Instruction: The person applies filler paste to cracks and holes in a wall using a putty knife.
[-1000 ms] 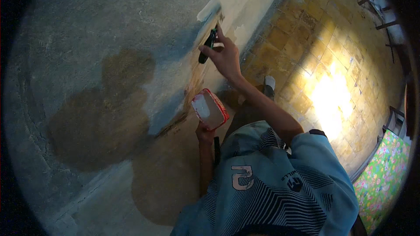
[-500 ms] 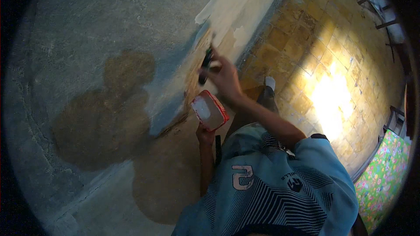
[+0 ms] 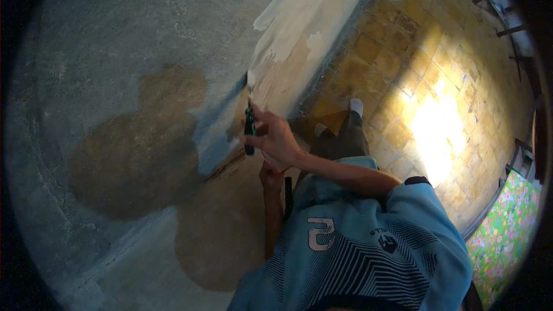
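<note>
My right hand (image 3: 275, 139) is closed around the dark handle of a putty knife (image 3: 249, 129), which points up and away from me. Its blade end (image 3: 250, 79) is against or very close to the wall, at the lower edge of a pale filler coat (image 3: 288, 11); whether it touches I cannot tell. Lower down, my left hand (image 3: 271, 177) grips a red-rimmed tub (image 3: 283, 168). The right hand now covers most of that tub, so its contents are hidden.
A rough grey wall (image 3: 115, 34) fills the left side, with my shadow on it. Yellowish floor tiles (image 3: 397, 75) lie to the right, under a bright sunlit patch. My foot in a white sock (image 3: 356, 106) stands near the wall's base. Green flowered cloth (image 3: 504, 236) is at the right edge.
My right hand has come down and left with the putty knife, now in front of the tub. The tub's white contents, visible before, are covered. My left hand has hardly moved.
</note>
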`<state>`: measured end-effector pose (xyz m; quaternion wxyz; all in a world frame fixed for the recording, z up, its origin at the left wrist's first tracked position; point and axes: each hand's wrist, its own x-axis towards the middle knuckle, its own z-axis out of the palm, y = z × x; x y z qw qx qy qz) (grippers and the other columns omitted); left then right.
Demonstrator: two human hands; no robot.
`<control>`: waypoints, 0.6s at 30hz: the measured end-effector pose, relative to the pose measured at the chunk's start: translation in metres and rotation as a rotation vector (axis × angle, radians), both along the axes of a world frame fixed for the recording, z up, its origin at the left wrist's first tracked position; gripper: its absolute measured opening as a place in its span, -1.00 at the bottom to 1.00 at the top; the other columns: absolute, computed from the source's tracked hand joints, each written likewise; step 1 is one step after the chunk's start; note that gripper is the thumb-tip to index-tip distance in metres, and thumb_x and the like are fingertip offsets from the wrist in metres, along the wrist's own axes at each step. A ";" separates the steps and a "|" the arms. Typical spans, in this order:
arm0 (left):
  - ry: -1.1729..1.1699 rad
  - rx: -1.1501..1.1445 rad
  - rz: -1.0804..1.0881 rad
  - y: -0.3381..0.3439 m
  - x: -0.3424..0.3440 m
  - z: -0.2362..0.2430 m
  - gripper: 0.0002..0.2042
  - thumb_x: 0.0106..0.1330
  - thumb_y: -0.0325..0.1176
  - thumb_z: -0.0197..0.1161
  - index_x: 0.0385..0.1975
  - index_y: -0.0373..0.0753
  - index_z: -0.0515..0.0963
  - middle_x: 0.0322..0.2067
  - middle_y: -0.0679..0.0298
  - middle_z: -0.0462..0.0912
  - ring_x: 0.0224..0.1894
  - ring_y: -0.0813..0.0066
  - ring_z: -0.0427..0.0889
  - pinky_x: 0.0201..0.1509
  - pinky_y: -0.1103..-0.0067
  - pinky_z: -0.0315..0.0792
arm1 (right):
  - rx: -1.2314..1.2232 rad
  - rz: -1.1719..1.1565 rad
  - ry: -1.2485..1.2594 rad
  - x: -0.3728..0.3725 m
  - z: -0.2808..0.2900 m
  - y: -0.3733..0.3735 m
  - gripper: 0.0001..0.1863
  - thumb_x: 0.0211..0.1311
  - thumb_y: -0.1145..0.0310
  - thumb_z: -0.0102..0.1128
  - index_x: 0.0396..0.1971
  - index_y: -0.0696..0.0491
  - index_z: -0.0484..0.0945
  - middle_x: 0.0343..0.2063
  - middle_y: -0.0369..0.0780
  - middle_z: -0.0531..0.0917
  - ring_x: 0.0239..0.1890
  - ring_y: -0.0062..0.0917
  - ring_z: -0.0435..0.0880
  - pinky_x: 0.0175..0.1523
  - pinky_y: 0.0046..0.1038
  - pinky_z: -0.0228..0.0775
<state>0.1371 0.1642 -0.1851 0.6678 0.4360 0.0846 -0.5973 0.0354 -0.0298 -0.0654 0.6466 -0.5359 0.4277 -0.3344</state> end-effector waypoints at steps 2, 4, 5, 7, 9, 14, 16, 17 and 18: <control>0.024 0.002 -0.007 0.024 0.002 -0.019 -0.62 0.15 -0.41 0.17 0.00 -0.25 0.45 -0.45 0.37 0.54 -0.34 0.50 0.57 0.16 0.25 0.46 | -0.024 0.110 -0.035 -0.005 0.014 0.011 -0.10 0.05 0.30 0.49 0.38 0.12 0.20 -0.16 -0.10 0.63 -0.18 -0.49 0.71 -0.09 -0.44 0.56; 0.036 -0.230 -0.002 0.073 0.044 -0.082 -0.54 0.12 -0.43 0.13 0.10 -0.26 0.40 -0.44 0.36 0.53 -0.29 0.46 0.58 0.14 0.26 0.49 | -0.074 0.051 -0.031 -0.007 0.028 -0.009 -0.09 0.06 0.30 0.49 0.39 0.13 0.18 -0.16 -0.10 0.63 -0.19 -0.48 0.72 -0.10 -0.44 0.57; 0.062 -0.230 -0.021 0.056 0.020 -0.065 -0.54 0.12 -0.43 0.13 0.10 -0.26 0.40 -0.44 0.36 0.53 -0.29 0.46 0.58 0.14 0.26 0.49 | -0.114 -0.072 0.030 -0.011 0.013 -0.032 -0.08 0.06 0.30 0.49 0.40 0.13 0.16 -0.15 -0.10 0.64 -0.20 -0.48 0.73 -0.11 -0.44 0.57; -0.064 0.207 0.063 -0.002 -0.006 0.015 -0.47 0.09 -0.46 0.10 0.16 -0.27 0.36 -0.45 0.34 0.51 -0.25 0.42 0.58 0.18 0.26 0.46 | -0.072 -0.169 -0.064 -0.024 0.013 -0.077 -0.09 0.07 0.31 0.49 0.39 0.14 0.17 -0.14 -0.10 0.63 -0.21 -0.47 0.73 -0.12 -0.44 0.58; -0.013 0.062 0.023 0.016 0.010 -0.004 -0.47 0.08 -0.47 0.09 0.16 -0.27 0.37 -0.40 0.33 0.53 -0.18 0.39 0.57 0.21 0.25 0.43 | -0.033 -0.237 -0.182 -0.021 0.017 -0.094 -0.10 0.07 0.31 0.48 0.38 0.16 0.18 -0.13 -0.10 0.63 -0.22 -0.46 0.74 -0.14 -0.44 0.58; -0.026 0.074 -0.009 0.001 -0.002 0.015 -0.42 0.07 -0.47 0.06 0.21 -0.27 0.33 -0.11 0.25 0.56 0.04 0.31 0.53 0.29 0.23 0.36 | -0.125 -0.261 -0.019 0.016 -0.003 -0.066 -0.14 -0.04 0.28 0.50 0.31 0.13 0.32 -0.30 -0.07 0.61 -0.28 -0.30 0.66 -0.17 -0.26 0.50; -0.387 0.104 -0.174 0.034 0.013 -0.026 -0.38 0.15 -0.37 0.10 0.30 -0.26 0.26 0.14 0.19 0.45 0.20 0.26 0.44 0.33 0.24 0.32 | -0.001 -0.172 -0.094 0.030 0.009 -0.018 -0.20 -0.06 0.24 0.50 0.24 0.12 0.39 -0.34 -0.08 0.59 -0.25 -0.26 0.64 -0.15 -0.29 0.48; -0.384 0.105 -0.170 0.033 0.012 -0.029 -0.38 0.15 -0.37 0.10 0.30 -0.26 0.26 0.14 0.19 0.45 0.20 0.26 0.44 0.33 0.24 0.32 | -0.001 -0.168 -0.092 0.025 0.019 0.000 -0.20 -0.06 0.24 0.50 0.24 0.12 0.39 -0.34 -0.08 0.59 -0.25 -0.26 0.64 -0.15 -0.29 0.48; -0.241 0.090 -0.058 0.037 0.012 -0.032 -0.36 0.19 -0.31 0.12 0.34 -0.26 0.22 0.17 0.19 0.43 0.20 0.29 0.44 0.33 0.29 0.33 | -0.023 0.008 -0.054 0.018 0.038 0.020 -0.26 -0.01 0.30 0.47 0.22 0.16 0.41 -0.24 -0.08 0.59 -0.18 -0.36 0.64 -0.12 -0.37 0.50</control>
